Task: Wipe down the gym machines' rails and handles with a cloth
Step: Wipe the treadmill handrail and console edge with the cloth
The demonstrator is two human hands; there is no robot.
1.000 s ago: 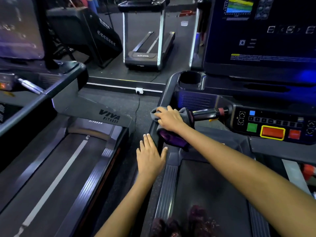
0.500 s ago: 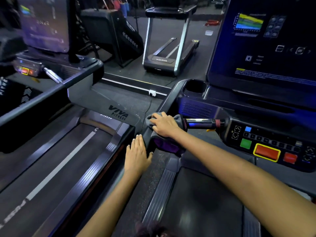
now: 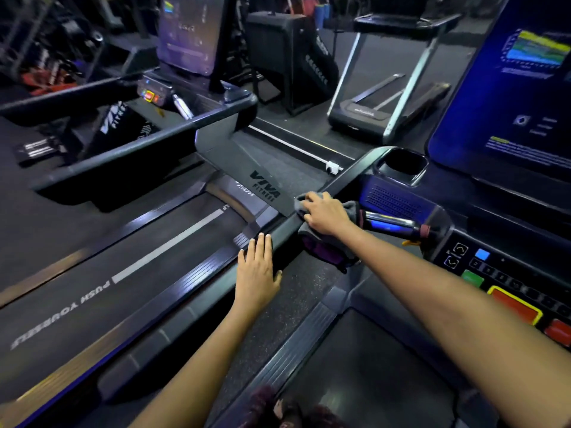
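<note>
My right hand (image 3: 324,216) holds a grey and purple cloth (image 3: 327,250) over the dark side rail (image 3: 349,176) of the treadmill I stand on, its fingers curled over the cloth. A chrome handle (image 3: 392,225) sticks out from the console just right of the cloth. My left hand (image 3: 258,270) lies flat with straight fingers on the same rail, a little nearer to me than the cloth.
The console panel (image 3: 506,288) with green and red buttons sits at right under a big screen (image 3: 509,88). A cup holder (image 3: 401,163) lies beyond the cloth. A second treadmill (image 3: 139,257) runs on the left, with more machines behind.
The view has swung left and tilted. My right hand with the cloth stays at the rail's bend by the chrome handle. My left hand stays flat on the rail.
</note>
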